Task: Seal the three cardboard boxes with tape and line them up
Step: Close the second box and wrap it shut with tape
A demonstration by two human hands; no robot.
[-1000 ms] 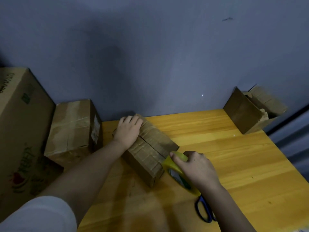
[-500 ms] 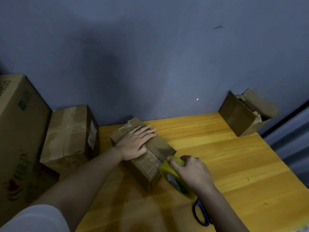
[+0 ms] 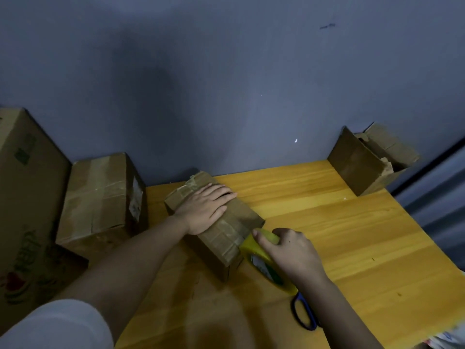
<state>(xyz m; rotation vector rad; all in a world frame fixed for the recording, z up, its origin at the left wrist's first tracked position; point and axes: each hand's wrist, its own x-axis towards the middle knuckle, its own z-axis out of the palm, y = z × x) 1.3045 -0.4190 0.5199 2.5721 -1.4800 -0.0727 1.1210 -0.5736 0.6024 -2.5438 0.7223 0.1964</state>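
Note:
A long cardboard box (image 3: 226, 238) lies at an angle on the yellow wooden table (image 3: 339, 235), its top flaps closed. My left hand (image 3: 205, 209) presses flat on the top of this box, fingers straight. At the box's near end, my right hand (image 3: 289, 253) grips a yellow tape roll (image 3: 261, 250) that touches the box's edge. A second cardboard box (image 3: 100, 197), with tape across it, sits off the table's left edge. A third cardboard box (image 3: 362, 162) with open flaps stands at the table's far right corner.
Blue-handled scissors (image 3: 303, 314) lie on the table near its front edge, just behind my right wrist. A large printed carton (image 3: 25, 197) stands at the far left. A grey wall (image 3: 226, 84) runs along the back of the table.
My left hand slid from the box's far end onto its top and flattened out. My right hand with the tape roll stayed at the box's near end.

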